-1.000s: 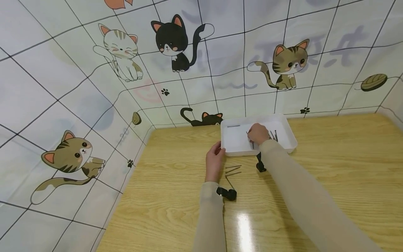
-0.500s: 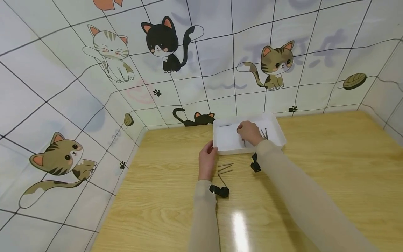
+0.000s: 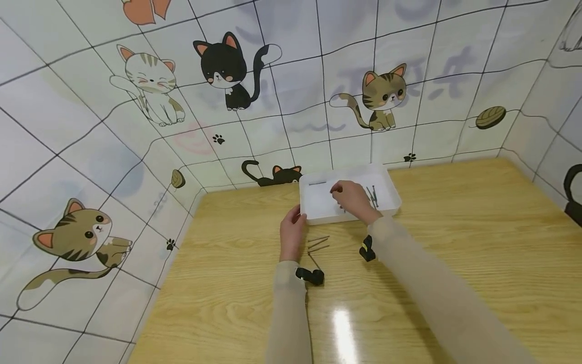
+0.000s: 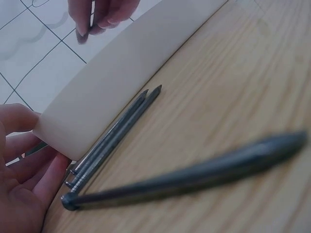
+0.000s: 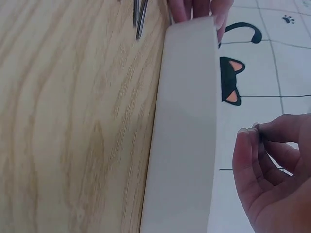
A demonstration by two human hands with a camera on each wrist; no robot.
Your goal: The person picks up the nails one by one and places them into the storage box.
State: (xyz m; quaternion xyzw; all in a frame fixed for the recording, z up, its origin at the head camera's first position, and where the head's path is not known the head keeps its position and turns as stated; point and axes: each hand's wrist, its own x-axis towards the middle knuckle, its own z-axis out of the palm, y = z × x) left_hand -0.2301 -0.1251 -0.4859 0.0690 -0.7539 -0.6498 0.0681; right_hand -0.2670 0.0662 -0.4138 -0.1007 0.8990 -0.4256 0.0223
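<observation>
My left hand (image 3: 292,235) grips the near left corner of a white plastic tray (image 3: 329,219), its fingers at the outer wall and rim. My right hand (image 3: 353,198) is over the middle of the tray, thumb and fingertips pinched together. Between those fingertips shows a slim dark piece of a nail (image 4: 91,20), mostly hidden by the fingers. Inside the tray, one nail (image 3: 318,183) lies at the back left and several nails (image 3: 374,196) lie on the right. On the table beside my left hand, several steel nails (image 4: 218,172) lie in front of the tray.
The tray stands on a wood-grain table (image 3: 227,293), close to a wall cover (image 3: 300,121) printed with cats and a grid. Black wrist cameras (image 3: 310,276) sit on both sleeves. At the far right edge is a dark shape (image 3: 574,194).
My right hand has lifted and shifted slightly left within the tray, with its fingertips still pinched. The left hand stays at the tray corner. The head view has turned a little to the right.
</observation>
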